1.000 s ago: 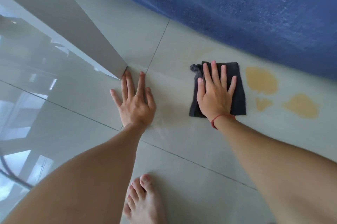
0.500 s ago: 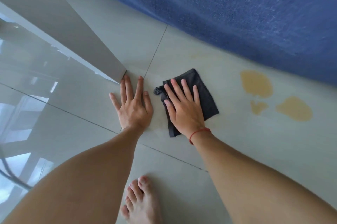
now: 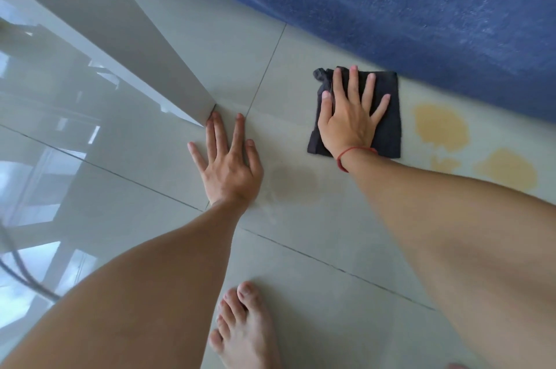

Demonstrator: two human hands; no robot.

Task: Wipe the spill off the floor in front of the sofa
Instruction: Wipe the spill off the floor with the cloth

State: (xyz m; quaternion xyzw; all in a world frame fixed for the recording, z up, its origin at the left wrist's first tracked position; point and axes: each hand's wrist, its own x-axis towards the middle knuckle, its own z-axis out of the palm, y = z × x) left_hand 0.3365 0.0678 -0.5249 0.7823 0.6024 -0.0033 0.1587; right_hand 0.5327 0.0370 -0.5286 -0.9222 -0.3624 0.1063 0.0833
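A yellowish spill lies on the pale tiled floor in front of the blue sofa (image 3: 421, 13): a large patch (image 3: 440, 128), another patch (image 3: 508, 168) and a small one (image 3: 443, 163) between them. A dark folded cloth (image 3: 388, 116) lies flat just left of the large patch, apart from it. My right hand (image 3: 349, 119) presses flat on the cloth with fingers spread; a red string circles the wrist. My left hand (image 3: 228, 167) rests flat on the bare floor, fingers apart, holding nothing. A faint damp smear (image 3: 294, 185) shows between the hands.
A white slanted panel (image 3: 120, 37) ends at the floor right by my left fingertips. Glossy tiles reflect windows at the left, where a thin cable (image 3: 18, 272) runs. My bare foot (image 3: 246, 329) stands below the hands.
My right hand slid the cloth from beside my left hand back to the right and toward the sofa, close to the large yellow patch. The left hand stayed planted.
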